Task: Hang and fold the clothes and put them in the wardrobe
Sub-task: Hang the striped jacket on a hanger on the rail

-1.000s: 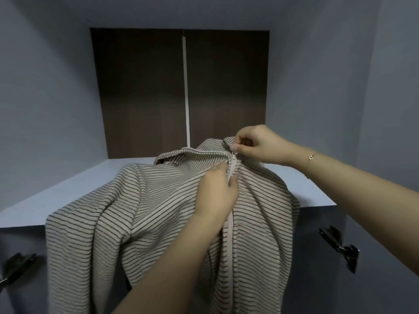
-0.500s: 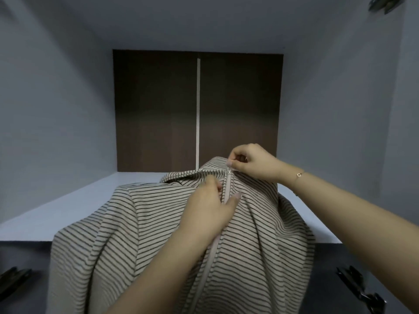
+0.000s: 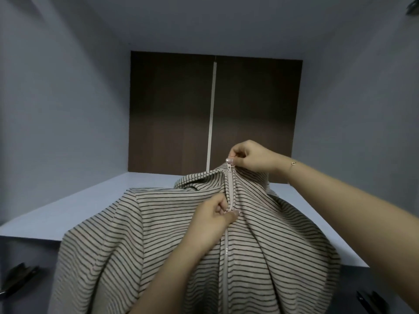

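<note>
A beige jacket with thin dark stripes (image 3: 158,241) lies draped over the front edge of a pale wardrobe shelf (image 3: 74,207), its lower part hanging down out of view. A light zip (image 3: 229,186) runs up its front to the collar. My right hand (image 3: 251,158) pinches the zip pull at the very top of the collar. Lower on the chest, my left hand (image 3: 213,220) grips the fabric right beside the zip.
The shelf sits in a grey compartment with side walls and a dark brown back panel (image 3: 215,114) split by a pale vertical strip. Dark metal hinges show at the lower left (image 3: 18,277) and lower right (image 3: 371,301).
My right hand has drawn the zip pull up to the top of the collar, closing the zip. The camera has tilted upward, showing more of the compartment's ceiling.
</note>
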Demonstrator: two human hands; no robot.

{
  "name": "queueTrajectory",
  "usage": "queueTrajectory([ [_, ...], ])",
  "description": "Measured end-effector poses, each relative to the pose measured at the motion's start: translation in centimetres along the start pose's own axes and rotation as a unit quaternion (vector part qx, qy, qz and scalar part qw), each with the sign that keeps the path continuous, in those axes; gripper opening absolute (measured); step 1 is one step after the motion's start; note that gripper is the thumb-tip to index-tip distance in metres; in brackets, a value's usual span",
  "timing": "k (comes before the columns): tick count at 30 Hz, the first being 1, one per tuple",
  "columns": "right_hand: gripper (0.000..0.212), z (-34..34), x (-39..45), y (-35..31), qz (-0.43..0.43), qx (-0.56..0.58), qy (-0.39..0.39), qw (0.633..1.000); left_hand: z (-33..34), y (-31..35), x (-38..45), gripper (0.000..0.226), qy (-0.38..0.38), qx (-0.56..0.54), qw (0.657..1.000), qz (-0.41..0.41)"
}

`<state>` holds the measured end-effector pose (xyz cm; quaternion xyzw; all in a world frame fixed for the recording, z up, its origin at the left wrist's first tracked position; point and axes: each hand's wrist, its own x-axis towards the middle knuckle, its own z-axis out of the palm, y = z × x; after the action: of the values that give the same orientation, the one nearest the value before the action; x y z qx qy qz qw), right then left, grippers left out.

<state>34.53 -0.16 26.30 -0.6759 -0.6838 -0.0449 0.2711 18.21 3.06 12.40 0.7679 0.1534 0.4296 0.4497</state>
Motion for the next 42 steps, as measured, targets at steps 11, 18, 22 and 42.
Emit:
queueTrajectory([
  [11, 0.04, -0.7, -5.5, 4.6, 0.05, 0.003, 0.041, 0.998, -0.1, 0.2, -0.8, 0.037, 0.025, 0.095, 0.994, 0.043],
  [18, 0.052, 4.6, -9.3, 7.2, 0.058, 0.042, -0.083, 0.994, -5.7, 0.6, 5.3, 0.054, 0.11, 0.511, 0.851, -0.061],
  [22, 0.053, 6.1, -10.1, 7.6, 0.073, 0.047, -0.039, 0.995, -6.6, -2.6, 4.6, 0.094, 0.032, 0.557, 0.813, -0.167],
  [42, 0.042, 6.3, -17.6, 0.7, 0.041, 0.045, 0.145, 0.987, -9.8, 1.6, -5.3, 0.01, 0.042, 0.321, 0.946, 0.024],
])
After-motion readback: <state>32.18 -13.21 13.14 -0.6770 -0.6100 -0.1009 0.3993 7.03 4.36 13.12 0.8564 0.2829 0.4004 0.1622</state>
